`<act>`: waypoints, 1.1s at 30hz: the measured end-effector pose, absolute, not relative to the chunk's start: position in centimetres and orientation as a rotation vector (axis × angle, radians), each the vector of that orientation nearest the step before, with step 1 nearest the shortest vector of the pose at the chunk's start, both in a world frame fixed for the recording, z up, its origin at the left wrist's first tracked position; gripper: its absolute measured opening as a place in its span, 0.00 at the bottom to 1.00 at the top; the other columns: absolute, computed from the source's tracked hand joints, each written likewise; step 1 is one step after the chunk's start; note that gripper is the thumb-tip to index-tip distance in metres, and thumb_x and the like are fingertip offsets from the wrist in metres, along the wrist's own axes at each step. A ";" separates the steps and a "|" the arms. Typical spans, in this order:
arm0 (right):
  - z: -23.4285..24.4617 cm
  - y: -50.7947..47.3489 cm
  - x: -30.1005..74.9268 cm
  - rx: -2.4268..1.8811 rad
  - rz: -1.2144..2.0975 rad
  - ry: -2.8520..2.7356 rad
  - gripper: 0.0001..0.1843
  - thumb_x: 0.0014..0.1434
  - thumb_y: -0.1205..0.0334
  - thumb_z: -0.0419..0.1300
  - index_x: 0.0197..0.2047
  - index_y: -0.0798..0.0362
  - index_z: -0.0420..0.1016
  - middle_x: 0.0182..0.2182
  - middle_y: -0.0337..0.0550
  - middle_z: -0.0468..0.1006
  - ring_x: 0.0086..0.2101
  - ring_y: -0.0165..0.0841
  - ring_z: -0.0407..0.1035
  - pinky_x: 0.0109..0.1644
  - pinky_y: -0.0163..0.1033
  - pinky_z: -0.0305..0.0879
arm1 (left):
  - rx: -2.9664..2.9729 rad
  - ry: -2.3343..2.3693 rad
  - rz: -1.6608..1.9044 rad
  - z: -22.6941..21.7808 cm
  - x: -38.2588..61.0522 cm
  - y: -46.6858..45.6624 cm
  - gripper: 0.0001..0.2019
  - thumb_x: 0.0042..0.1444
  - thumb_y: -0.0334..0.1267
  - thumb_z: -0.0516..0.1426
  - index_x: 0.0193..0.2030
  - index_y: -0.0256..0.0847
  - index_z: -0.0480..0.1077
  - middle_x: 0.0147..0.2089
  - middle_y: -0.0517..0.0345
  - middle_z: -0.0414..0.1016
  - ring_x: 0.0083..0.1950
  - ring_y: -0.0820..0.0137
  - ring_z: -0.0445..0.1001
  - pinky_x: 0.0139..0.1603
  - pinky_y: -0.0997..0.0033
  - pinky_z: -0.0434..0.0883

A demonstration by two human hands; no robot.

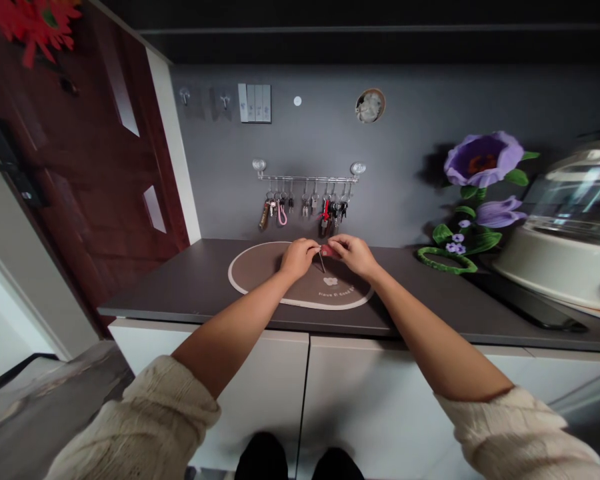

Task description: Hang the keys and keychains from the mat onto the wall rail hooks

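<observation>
My left hand (pixel 297 257) and my right hand (pixel 354 255) meet over a brown oval mat (pixel 260 267) on the dark counter. Both are pinched closed on one small key set: my right hand holds its red tag (pixel 329 251), and my left hand pinches the metal key (pixel 322 261) that hangs from it. On the wall just behind, a chrome hook rail (pixel 307 178) carries several key bunches (pixel 303 208).
A dark red door (pixel 95 153) stands at the left. Purple fabric flowers (pixel 480 193) and a white domed appliance (pixel 565 233) sit on the right of the counter (pixel 190 287). White cabinet fronts (pixel 300 393) lie below its front edge.
</observation>
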State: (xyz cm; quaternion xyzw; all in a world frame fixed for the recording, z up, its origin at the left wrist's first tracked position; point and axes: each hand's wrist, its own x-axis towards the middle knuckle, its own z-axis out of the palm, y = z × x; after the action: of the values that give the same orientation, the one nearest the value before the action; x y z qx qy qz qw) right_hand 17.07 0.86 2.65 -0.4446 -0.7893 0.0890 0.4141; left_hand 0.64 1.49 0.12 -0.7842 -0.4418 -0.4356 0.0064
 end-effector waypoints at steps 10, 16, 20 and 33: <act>1.7 2.1 16.5 -1.152 0.669 -1.778 0.13 0.52 0.56 0.50 0.31 0.57 0.68 0.20 0.38 0.70 0.17 0.23 0.58 0.22 0.30 0.56 | -2.427 -1.432 -1.477 0.5 0.7 1.3 0.08 0.52 0.33 0.51 0.31 0.39 0.72 0.34 0.55 0.73 0.38 0.69 0.67 0.43 0.71 0.62; 1.9 2.1 16.6 -1.202 0.371 -1.832 0.12 0.52 0.57 0.52 0.30 0.56 0.71 0.28 0.42 0.75 0.28 0.28 0.65 0.34 0.32 0.59 | -2.377 -1.405 -1.284 0.6 0.8 0.5 0.10 0.55 0.32 0.47 0.33 0.40 0.70 0.35 0.53 0.69 0.40 0.68 0.64 0.43 0.70 0.59; 1.9 1.8 16.6 -1.231 0.315 -1.894 0.13 0.52 0.57 0.51 0.30 0.56 0.72 0.28 0.42 0.75 0.29 0.28 0.65 0.34 0.32 0.58 | -2.378 -1.367 -1.230 0.6 0.7 0.5 0.10 0.55 0.31 0.47 0.33 0.40 0.69 0.35 0.53 0.68 0.40 0.68 0.64 0.42 0.70 0.59; 1.6 1.5 16.2 -1.037 0.492 -1.895 0.13 0.50 0.57 0.53 0.35 0.56 0.70 0.32 0.42 0.74 0.30 0.26 0.65 0.37 0.33 0.60 | -2.507 -1.379 -1.794 0.6 1.0 1.1 0.07 0.52 0.33 0.49 0.30 0.37 0.68 0.30 0.57 0.71 0.33 0.73 0.67 0.37 0.74 0.64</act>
State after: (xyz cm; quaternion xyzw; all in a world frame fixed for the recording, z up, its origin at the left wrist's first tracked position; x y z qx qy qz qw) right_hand 16.18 1.52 1.57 -0.4190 -0.7652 0.1985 0.4467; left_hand 1.00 1.08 0.59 -0.7372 -0.4055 -0.5275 -0.1175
